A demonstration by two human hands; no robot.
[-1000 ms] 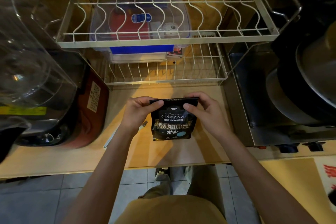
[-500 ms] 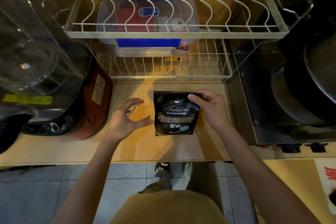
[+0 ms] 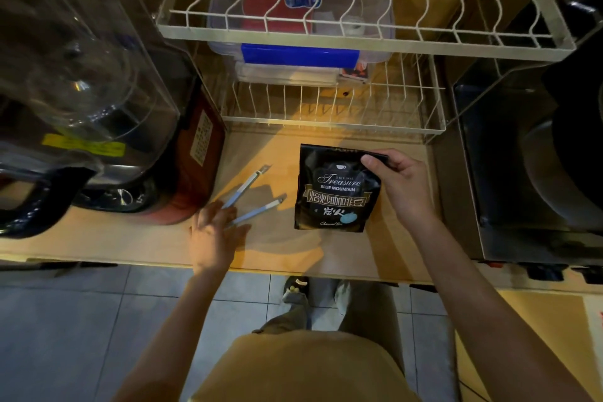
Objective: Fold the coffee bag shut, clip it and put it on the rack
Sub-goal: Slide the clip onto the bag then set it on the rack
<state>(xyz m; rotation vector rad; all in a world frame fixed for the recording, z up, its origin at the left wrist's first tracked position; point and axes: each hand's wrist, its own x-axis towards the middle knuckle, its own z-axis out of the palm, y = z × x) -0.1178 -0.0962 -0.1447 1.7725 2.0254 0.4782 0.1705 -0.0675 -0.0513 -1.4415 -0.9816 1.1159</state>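
The coffee bag (image 3: pixel 336 188) stands on the tabletop (image 3: pixel 326 248), with its top edge turned down and pinned by the right hand (image 3: pixel 396 184), thumb on the front of the fold and fingers behind its upper right corner. So the fold looks made, judging by the flattened top, but it is only held, not secured. The left hand (image 3: pixel 213 227) is off to the bag's left, well apart from it, fingers loosely spread and reaching down onto the near end of the clip (image 3: pixel 253 194), a long pale-blue sealing clip lying open in a V on the tabletop. Whether the fingertips have actually closed on the clip cannot be told; they overlap its hinge end.

What is left, as I judge it: lifting the clip, sliding it across the folded top, snapping it closed, then placing the bag on the rack (image 3: pixel 332 108).

The rack sits just beyond both hands, a wire frame with two tiers. Its lower tier carries a clear plastic box (image 3: pixel 300 55) with a blue latch, holding something red and a few pale items I cannot identify. The front strip of that tier, nearest the hands, shows bare wire. The upper tier appears to carry nothing.
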